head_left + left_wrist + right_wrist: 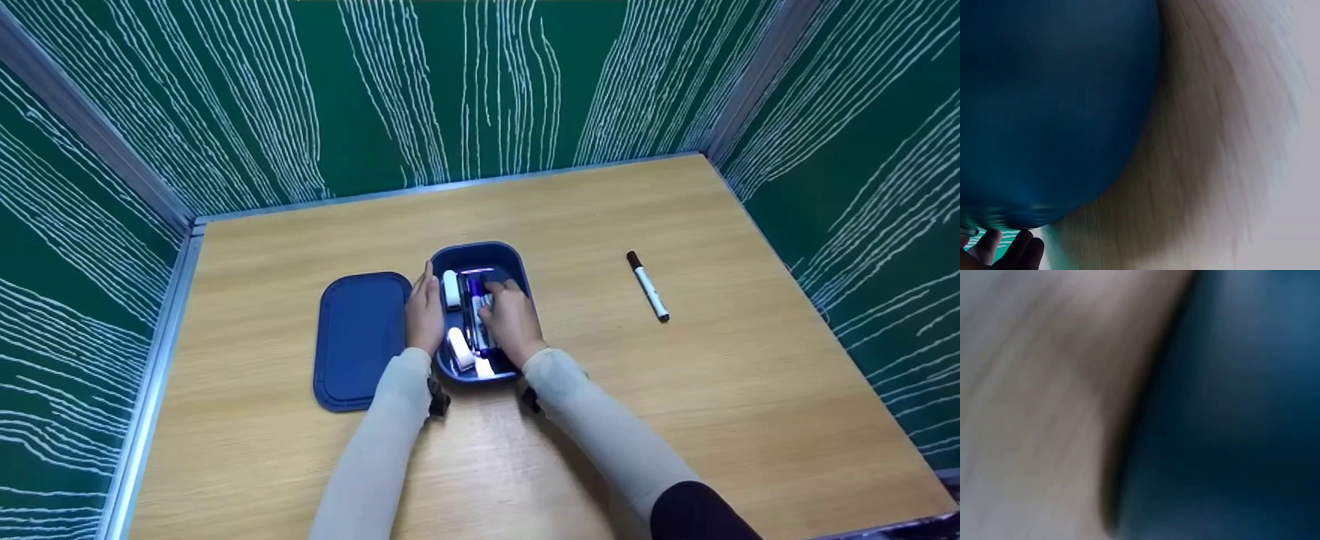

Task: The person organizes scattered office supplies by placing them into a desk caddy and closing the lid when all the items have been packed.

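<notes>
A dark blue box stands uncovered on the table in the head view. My left hand lies along the box's left wall with its fingers stretched forward. Inside the box, my right hand has its fingers and thumb bent around a marker, which they partly cover. Beside it lie a marker with a blue cap and a dark slim pen-like thing. Two small white rounded things of unclear kind sit at the box's left side. Both wrist views mostly show the blurred blue box wall.
Left of the box a dark blue lid lies flat. A white marker with a dark cap rests on the wooden table to the right. Green panels with white wavy lines enclose the table's back and sides.
</notes>
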A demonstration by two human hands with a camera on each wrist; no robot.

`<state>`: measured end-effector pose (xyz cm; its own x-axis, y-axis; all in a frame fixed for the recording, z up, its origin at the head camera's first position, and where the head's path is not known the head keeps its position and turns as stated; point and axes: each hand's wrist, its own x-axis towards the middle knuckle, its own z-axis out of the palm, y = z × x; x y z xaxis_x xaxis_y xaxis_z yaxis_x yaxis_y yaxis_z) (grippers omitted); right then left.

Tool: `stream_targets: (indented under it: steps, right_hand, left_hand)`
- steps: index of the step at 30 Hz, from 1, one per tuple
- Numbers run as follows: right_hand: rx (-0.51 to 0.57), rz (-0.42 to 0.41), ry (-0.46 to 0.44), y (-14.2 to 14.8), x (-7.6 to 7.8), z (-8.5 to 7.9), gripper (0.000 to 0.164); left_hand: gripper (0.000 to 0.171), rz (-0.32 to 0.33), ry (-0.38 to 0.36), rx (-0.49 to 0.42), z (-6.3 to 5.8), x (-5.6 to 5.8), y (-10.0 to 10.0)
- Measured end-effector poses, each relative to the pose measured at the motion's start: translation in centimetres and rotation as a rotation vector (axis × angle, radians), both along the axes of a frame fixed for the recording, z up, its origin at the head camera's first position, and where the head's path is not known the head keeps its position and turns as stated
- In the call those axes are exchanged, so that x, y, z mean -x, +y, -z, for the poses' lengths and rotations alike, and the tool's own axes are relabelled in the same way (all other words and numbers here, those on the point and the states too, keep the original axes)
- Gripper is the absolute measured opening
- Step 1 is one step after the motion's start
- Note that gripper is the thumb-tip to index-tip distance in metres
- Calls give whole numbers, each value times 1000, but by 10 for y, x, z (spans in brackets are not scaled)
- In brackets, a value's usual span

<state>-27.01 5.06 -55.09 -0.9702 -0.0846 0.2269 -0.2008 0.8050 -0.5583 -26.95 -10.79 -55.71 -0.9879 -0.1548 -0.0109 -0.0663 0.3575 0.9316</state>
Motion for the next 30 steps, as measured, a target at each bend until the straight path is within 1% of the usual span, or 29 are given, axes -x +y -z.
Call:
stream_targets:
  steps: [6, 10, 14, 23, 30]
  right_hand:
    - [-5, 25, -51, -2, 1, 1, 36]
    - [-4, 42, -74, -3, 2, 2, 36]
    - [-20, 46, -80, -4, 2, 5, 38]
    - [-95, 34, -65, -5, 1, 12, 34]
    - [-161, 39, -68, -6, 1, 13, 35]
  left_hand:
    - [50, -12, -8, -7, -1, -1, 1]
    - [51, -2, -27, -7, -2, 0, 0]
    - [51, -5, -38, 1, -2, 0, 0]
    - [51, -8, -65, -3, 1, -3, -1]
    - [52, 8, -6, 22, 0, -1, -2]
